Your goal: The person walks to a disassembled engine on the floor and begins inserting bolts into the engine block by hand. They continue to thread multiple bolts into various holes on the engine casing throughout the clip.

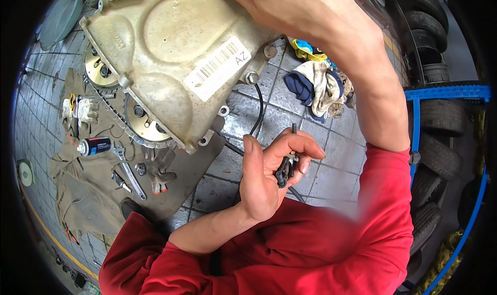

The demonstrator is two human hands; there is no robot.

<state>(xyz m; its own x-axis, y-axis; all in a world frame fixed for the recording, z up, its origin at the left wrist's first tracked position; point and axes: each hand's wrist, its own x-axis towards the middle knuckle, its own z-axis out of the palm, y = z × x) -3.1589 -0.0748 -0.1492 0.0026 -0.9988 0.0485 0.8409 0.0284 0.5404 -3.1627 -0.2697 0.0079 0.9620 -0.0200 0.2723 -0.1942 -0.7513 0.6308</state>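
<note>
My left hand (261,176), palm up with curled fingers, holds several dark bolts (283,173), one shank sticking up past the fingers. It is below the right end of a large metal timing cover (171,46), apart from it. The cover carries a white barcode label (217,70) and sits over an engine. Along its lower left side show two round sprockets (147,121) and a chain (116,119). My right hand (253,2) reaches over the cover's top edge; the frame cuts off its fingers, and what they do cannot be seen. One bolt (251,77) sits at the cover's lower right edge.
A grey cloth (88,176) on the tiled floor bears an adjustable wrench (130,173), a spray can (96,146), gloves (88,111) and small tools. Rags (321,88) lie to the right. A black cable (259,111) hangs near my left hand. Tyres (440,116) stand by a blue frame (448,93).
</note>
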